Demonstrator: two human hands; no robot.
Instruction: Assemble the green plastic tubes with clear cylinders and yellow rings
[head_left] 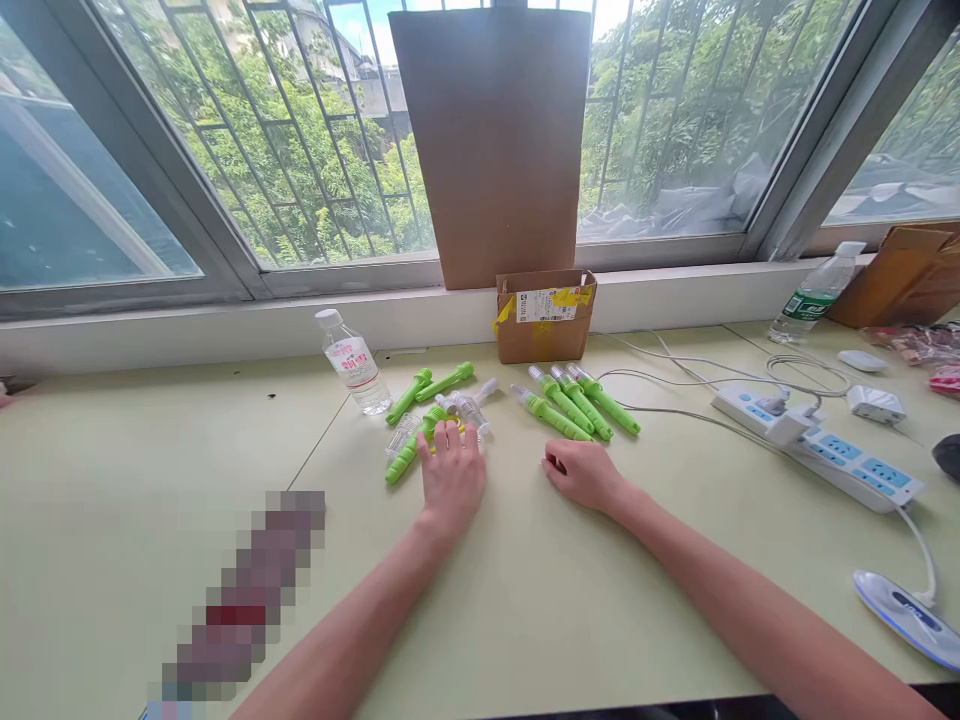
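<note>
My left hand (454, 472) lies palm down with its fingers stretched over a loose pile, fingertips at the clear plastic pieces (471, 412). Beside those fingers is a green plastic tube (405, 460), ridged like a small recorder. Two more green tubes (444, 382) lie behind it, and a clear ribbed piece (403, 436) is at the left. My right hand (581, 472) rests on the tabletop with curled fingers; no object shows in it. Just beyond it, several green tubes with clear tips (574, 400) lie side by side.
Behind the pile stand a water bottle (354, 365) and an open cardboard box (546, 325). A power strip (821, 445) with cables lies to the right, near a white oval device (907, 615). Another bottle (814, 295) stands at the back right. A blurred patch (247, 590) covers something at left.
</note>
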